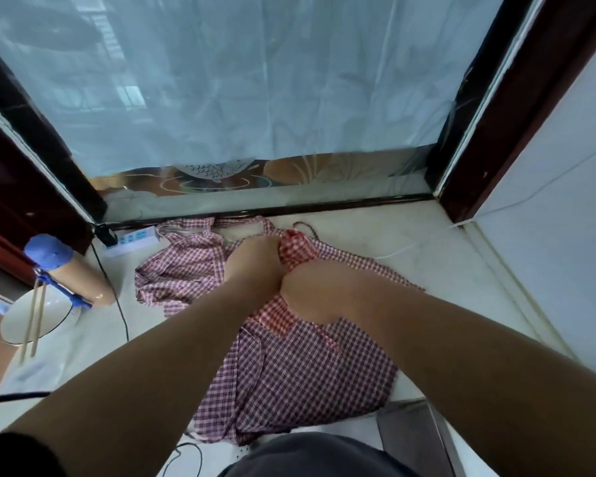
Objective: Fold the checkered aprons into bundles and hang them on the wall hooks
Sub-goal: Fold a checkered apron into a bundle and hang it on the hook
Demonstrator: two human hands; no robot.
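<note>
Red-checked apron (pixel 298 247) bunched between two hands, just above centre toward 12 o'clock.

Left hand (pixel 252 259) has its fingers curled tight into the red cloth's upper edge. Right hand (pixel 310 290) presses against it from 4 o'clock, its fingers folded under and hidden, so I cannot tell whether they clamp the cloth. The red cloth lies on a purple-checked apron (pixel 307 370) that spreads toward 6 o'clock over the pale surface (pixel 444 270). A crumpled checked apron (pixel 176 270) lies at 9 o'clock of the hands. Far out at 9 o'clock, chopsticks (pixel 30 318) cross a white bowl (pixel 59 308) just under a blue-gloved hand (pixel 47 253). A power strip (pixel 135 239) sits at 10 o'clock, below the sheer curtain (pixel 255 80).
</note>
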